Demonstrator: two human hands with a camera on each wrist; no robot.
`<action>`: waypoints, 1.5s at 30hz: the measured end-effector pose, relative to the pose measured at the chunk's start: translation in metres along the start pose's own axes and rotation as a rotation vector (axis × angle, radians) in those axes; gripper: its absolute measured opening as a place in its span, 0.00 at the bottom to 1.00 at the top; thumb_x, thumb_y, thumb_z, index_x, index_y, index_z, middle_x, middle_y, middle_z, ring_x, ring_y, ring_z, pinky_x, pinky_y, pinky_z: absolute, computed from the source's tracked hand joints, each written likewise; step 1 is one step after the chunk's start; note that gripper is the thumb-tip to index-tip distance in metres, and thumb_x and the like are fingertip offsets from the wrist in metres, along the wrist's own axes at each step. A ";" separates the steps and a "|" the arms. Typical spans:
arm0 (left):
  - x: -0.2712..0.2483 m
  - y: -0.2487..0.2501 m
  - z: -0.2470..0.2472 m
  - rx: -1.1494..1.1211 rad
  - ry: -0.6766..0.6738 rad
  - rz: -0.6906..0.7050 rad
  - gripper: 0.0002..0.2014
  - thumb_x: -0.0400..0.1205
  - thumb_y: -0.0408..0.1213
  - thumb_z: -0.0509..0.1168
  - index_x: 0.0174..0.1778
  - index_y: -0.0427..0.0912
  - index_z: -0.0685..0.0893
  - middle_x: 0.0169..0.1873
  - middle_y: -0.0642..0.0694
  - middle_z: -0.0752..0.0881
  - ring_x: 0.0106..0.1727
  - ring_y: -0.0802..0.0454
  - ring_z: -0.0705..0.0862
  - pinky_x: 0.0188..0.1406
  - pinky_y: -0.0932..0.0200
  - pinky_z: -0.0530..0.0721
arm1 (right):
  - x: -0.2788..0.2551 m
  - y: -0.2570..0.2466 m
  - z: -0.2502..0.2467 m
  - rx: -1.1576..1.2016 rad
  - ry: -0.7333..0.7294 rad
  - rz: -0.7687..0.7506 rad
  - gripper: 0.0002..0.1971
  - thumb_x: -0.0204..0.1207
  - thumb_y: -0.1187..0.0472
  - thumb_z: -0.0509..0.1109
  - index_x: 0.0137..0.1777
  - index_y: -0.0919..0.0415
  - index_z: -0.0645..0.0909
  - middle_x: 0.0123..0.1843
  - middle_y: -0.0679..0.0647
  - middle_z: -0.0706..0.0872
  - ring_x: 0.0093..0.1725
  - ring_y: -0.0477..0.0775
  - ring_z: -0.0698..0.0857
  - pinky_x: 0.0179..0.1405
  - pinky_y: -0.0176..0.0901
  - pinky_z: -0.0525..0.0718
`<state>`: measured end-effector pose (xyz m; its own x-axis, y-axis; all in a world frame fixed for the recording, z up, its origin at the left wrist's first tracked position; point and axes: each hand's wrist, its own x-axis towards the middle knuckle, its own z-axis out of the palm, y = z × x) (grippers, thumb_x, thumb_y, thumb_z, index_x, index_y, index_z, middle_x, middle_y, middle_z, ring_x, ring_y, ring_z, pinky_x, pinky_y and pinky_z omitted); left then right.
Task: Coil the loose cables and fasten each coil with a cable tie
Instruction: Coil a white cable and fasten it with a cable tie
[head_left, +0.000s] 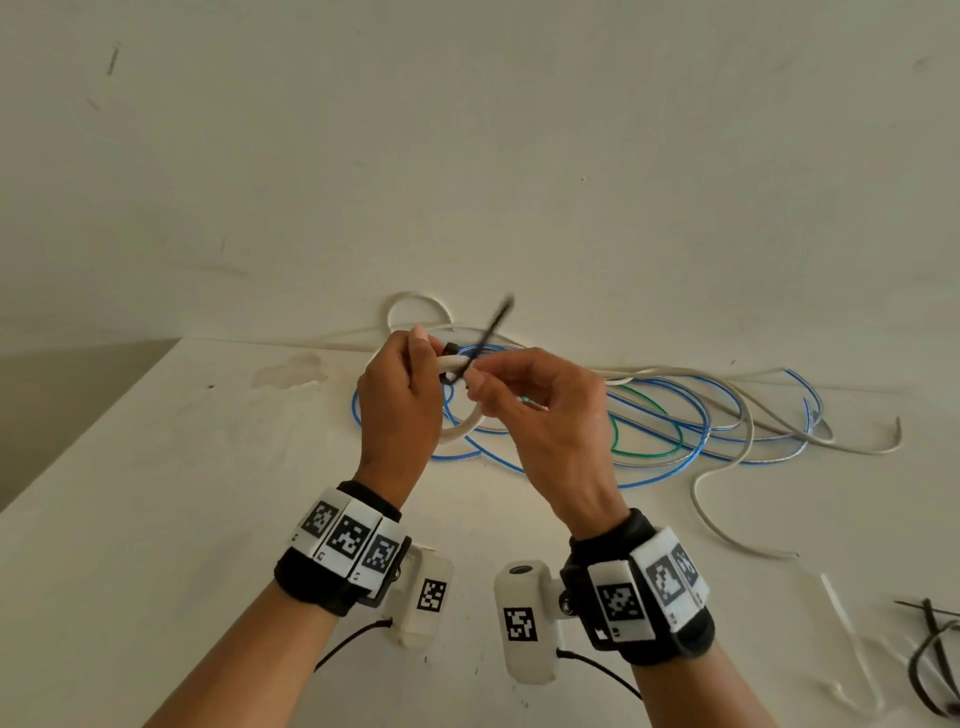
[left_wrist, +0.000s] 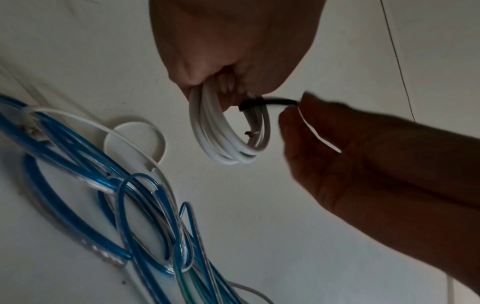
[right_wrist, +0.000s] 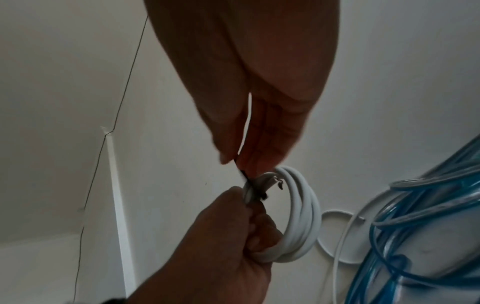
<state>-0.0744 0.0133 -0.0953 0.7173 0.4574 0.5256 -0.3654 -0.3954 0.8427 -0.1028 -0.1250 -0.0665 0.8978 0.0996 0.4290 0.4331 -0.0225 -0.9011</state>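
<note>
A white coil is held above the bench at the middle of the head view. The left hand is closed around one side of the coil, with its fingers curled through the loops. A black tie is wrapped round the coil just beside that grip; its free tail is pinched between the thumb and fingers of the right hand and points toward 1 o'clock, blurred at the tip. A bare cable end is seen sticking out of the coil in both wrist views.

The bench is off-white and matt, marked with small dark specks and a faint stain at 10 o'clock from the hands. Its left edge runs diagonally, and a darker floor or gap is seen beyond it at 9 o'clock. A plain cream wall with a few scuffs rises directly behind the bench at 12 o'clock; a thin dark crack in it is seen in the wrist views.

Loose blue cables are spread on the bench from under the hands toward 3 o'clock, tangled with a green cable and grey cables. A looped white cable lies against the wall at 12 o'clock. More black ties lie at the frame's edge at 4 o'clock, with a pale tie near them.
</note>
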 end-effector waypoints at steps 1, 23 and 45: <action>-0.002 0.001 0.001 0.005 -0.010 0.013 0.16 0.92 0.37 0.55 0.42 0.39 0.82 0.27 0.57 0.80 0.29 0.64 0.80 0.32 0.71 0.72 | 0.000 0.001 0.001 -0.040 -0.030 -0.004 0.04 0.78 0.64 0.79 0.51 0.59 0.91 0.44 0.51 0.94 0.45 0.50 0.92 0.48 0.46 0.91; -0.005 0.010 -0.003 0.010 -0.034 0.161 0.16 0.91 0.40 0.58 0.42 0.34 0.78 0.26 0.56 0.80 0.26 0.60 0.79 0.29 0.70 0.72 | 0.004 0.008 -0.002 0.190 -0.134 0.198 0.12 0.79 0.60 0.77 0.50 0.72 0.88 0.35 0.60 0.90 0.25 0.50 0.78 0.25 0.38 0.76; -0.011 0.016 0.001 -0.016 -0.062 0.186 0.15 0.91 0.36 0.59 0.41 0.31 0.78 0.26 0.52 0.81 0.27 0.60 0.80 0.29 0.73 0.72 | 0.007 0.002 -0.009 0.221 -0.139 0.315 0.09 0.77 0.63 0.78 0.42 0.69 0.86 0.33 0.61 0.88 0.24 0.48 0.80 0.26 0.35 0.79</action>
<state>-0.0881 0.0015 -0.0882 0.6714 0.3276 0.6647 -0.5042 -0.4555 0.7337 -0.0948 -0.1338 -0.0650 0.9579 0.2557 0.1308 0.0974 0.1392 -0.9855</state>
